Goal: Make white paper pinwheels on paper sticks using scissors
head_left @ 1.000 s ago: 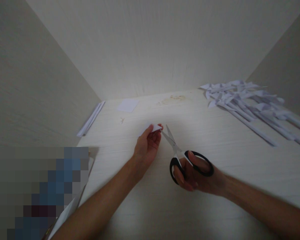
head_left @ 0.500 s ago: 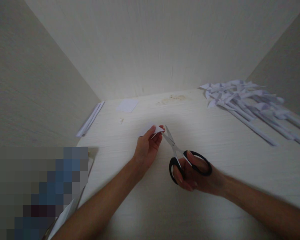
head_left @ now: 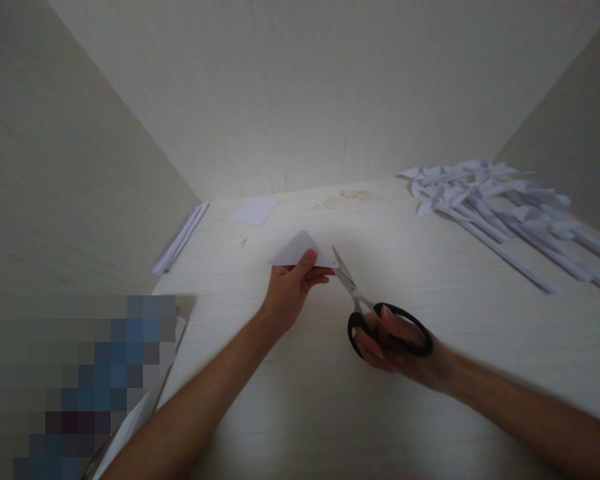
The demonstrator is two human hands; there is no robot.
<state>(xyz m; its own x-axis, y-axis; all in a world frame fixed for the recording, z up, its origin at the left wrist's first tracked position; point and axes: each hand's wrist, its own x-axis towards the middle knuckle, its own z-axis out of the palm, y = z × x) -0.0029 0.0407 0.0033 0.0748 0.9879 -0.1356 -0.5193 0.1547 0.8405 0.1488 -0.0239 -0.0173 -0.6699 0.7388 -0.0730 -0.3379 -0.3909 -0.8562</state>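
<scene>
My left hand pinches a small white piece of paper that shows as a triangle, its point facing away from me. The thumb lies on top of the paper and the fingers are under it. In my right hand is a pair of scissors with black handles, thumb and fingers through the loops. The blades are spread apart, and their tips are at the right corner of the paper. Whether the lower blade touches the paper I cannot tell.
A flat white paper square lies near the back wall. Rolled white paper sticks lie along the left wall. At the right is a pile of paper pinwheels on sticks. Small tan scraps dot the white tabletop.
The paper in my left hand has turned, so its triangular face shows more fully. My right hand and the scissors have shifted slightly right, with the blades still apart.
</scene>
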